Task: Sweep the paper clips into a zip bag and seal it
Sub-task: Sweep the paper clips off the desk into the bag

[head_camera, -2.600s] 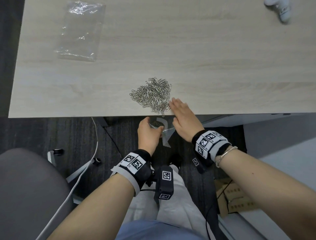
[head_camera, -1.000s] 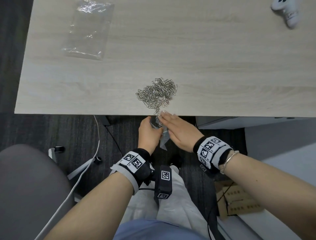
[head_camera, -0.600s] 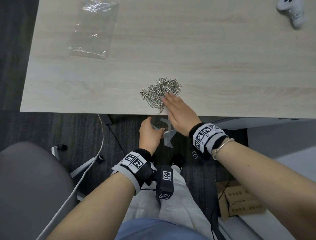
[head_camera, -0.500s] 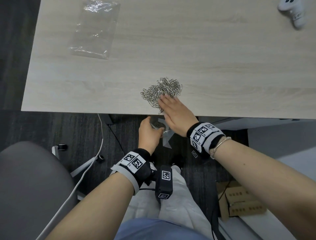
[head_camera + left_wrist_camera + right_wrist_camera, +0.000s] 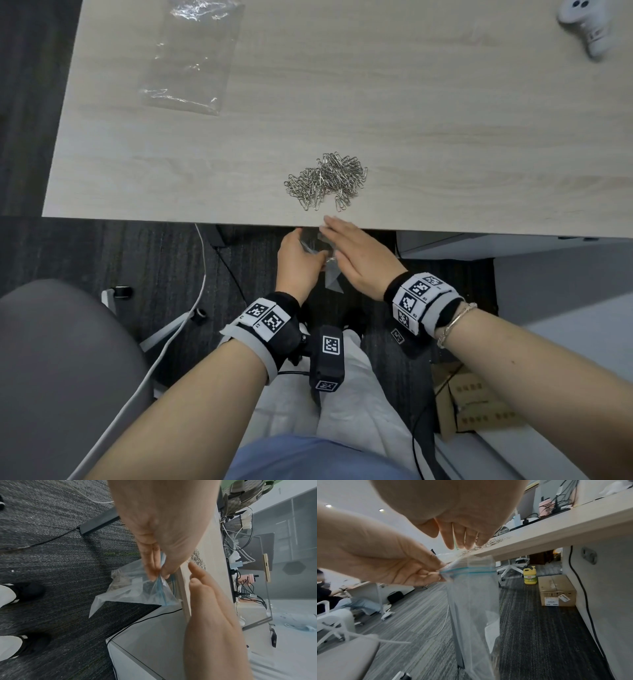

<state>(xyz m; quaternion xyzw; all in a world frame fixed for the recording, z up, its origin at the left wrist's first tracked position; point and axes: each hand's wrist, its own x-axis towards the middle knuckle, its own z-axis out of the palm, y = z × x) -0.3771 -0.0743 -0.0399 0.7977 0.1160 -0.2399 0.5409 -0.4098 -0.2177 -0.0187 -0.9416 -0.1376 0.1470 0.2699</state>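
A pile of silver paper clips [image 5: 327,183] lies on the light wooden table [image 5: 411,120] near its front edge. Just below that edge my left hand [image 5: 298,260] pinches the blue zip rim of a clear zip bag [image 5: 474,601], which hangs open-mouthed under the table edge. Some clips show inside the zip bag [image 5: 130,586]. My right hand [image 5: 356,253] is flat, fingers straight, over the bag mouth, its fingertips [image 5: 464,543] at the table edge just short of the paper clips [image 5: 494,540].
A second, empty clear bag [image 5: 191,58] lies at the table's far left. A white controller [image 5: 346,24] sits at the far right corner. A grey chair [image 5: 58,377], a white cable [image 5: 202,274] and a cardboard box [image 5: 556,591] are on the floor side.
My right hand has slid back from the clip pile to the table edge over the bag mouth. The pile looks smaller and stands clear of the fingers. The left hand has kept its hold.
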